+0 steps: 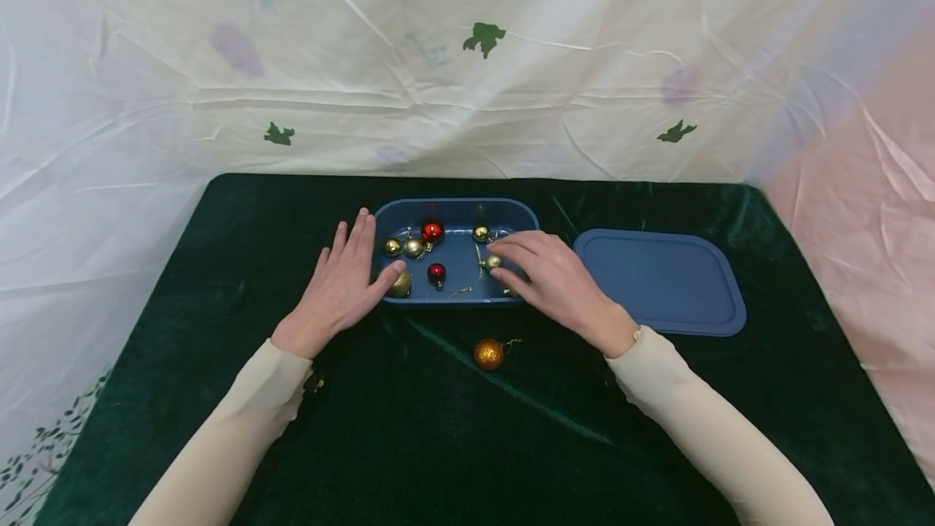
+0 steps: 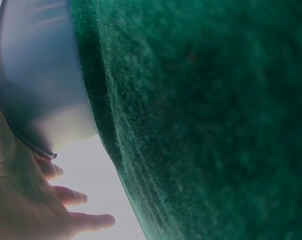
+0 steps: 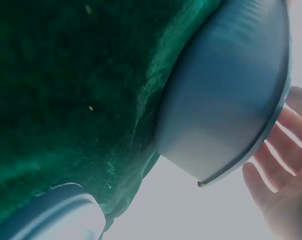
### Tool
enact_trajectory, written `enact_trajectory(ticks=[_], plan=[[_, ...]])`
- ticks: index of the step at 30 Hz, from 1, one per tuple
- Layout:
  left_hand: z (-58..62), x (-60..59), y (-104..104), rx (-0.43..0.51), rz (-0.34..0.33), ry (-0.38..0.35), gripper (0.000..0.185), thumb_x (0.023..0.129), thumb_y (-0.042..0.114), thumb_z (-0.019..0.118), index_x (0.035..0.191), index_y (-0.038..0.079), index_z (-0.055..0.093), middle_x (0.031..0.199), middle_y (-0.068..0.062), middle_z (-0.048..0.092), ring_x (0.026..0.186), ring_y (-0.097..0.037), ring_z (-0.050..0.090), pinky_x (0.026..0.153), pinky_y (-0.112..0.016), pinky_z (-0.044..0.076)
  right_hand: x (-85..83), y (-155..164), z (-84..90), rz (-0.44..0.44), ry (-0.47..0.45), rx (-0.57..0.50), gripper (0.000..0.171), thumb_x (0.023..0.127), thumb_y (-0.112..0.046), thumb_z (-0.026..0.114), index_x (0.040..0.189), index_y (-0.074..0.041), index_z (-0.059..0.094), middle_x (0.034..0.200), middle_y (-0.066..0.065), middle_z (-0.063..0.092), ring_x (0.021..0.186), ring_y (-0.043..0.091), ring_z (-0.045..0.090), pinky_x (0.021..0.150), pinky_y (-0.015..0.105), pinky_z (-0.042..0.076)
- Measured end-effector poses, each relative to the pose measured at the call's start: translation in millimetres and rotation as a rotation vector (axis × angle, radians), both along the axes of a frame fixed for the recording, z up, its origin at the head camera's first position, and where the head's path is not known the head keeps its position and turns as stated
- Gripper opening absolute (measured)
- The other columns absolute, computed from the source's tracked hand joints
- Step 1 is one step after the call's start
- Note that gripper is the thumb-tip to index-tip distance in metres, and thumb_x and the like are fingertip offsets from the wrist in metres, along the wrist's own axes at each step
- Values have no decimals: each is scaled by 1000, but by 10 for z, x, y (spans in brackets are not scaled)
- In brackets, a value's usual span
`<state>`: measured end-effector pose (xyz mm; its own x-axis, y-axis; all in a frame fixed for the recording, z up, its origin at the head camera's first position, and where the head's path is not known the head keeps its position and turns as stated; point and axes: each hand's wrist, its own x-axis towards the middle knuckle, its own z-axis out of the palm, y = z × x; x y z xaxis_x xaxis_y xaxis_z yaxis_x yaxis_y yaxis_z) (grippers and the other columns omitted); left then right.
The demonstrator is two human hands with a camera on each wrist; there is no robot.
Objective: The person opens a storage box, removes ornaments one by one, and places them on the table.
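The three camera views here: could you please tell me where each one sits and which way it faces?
Head: looks forward and down at the dark green velvet table cover, both hands and cream sleeves visible, the right hand reaching into the blue plastic box of small baubles, the left hand beside it.
Left wrist: low by the cover, facing the box's outer wall; palm and fingers show.
Right wrist: low, facing the box wall; fingers show above its rim.
Shared: all show box and green cover.
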<state>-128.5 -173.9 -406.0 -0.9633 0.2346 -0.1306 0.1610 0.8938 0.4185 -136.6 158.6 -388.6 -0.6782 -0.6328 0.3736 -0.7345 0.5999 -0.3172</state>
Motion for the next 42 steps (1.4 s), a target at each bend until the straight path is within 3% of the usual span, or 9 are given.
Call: enact_trajectory(ticks=[12,17,23,28,37,42], plan=[[-16,-5,5,-10,2,8,96,103,66,39,166,7,-2,173,-11,-9,157,-46,-2,119,-72,11,-328,-52,-26,89,-26,159,41,95,-32,78,126,-5,72,121,11,73,115,27,67,103,47,51],[-22,2,2,-10,-1,8,96,104,66,39,166,7,-2,173,-11,-10,157,-46,-2,119,-73,10,-433,-53,-17,122,-146,214,45,94,-37,78,128,-8,72,124,10,72,117,26,66,103,46,52],[-17,10,5,-12,-1,9,96,104,66,39,166,6,-2,173,-11,-10,157,-46,-1,119,-73,11,-508,-66,5,126,-251,293,47,94,-39,77,130,-9,71,128,11,71,120,27,65,105,47,51],[-10,13,4,-15,-2,12,100,101,74,32,166,6,-2,173,-11,-10,157,-46,-1,119,-72,12,-562,-97,27,144,-322,330,44,93,-36,78,128,-10,72,124,8,72,113,22,68,100,42,54],[-13,6,13,-8,4,10,95,104,64,40,166,6,-2,173,-12,-9,157,-45,-2,120,-71,11,-613,-128,52,145,-364,417,41,94,-32,78,129,-13,71,121,6,73,104,18,69,91,38,56],[-4,0,13,-12,3,6,97,103,68,37,166,6,-1,173,-12,-10,157,-45,-3,120,-71,10,-626,-135,45,161,-354,419,32,95,-25,76,125,-13,73,116,5,74,99,16,69,88,36,57]])
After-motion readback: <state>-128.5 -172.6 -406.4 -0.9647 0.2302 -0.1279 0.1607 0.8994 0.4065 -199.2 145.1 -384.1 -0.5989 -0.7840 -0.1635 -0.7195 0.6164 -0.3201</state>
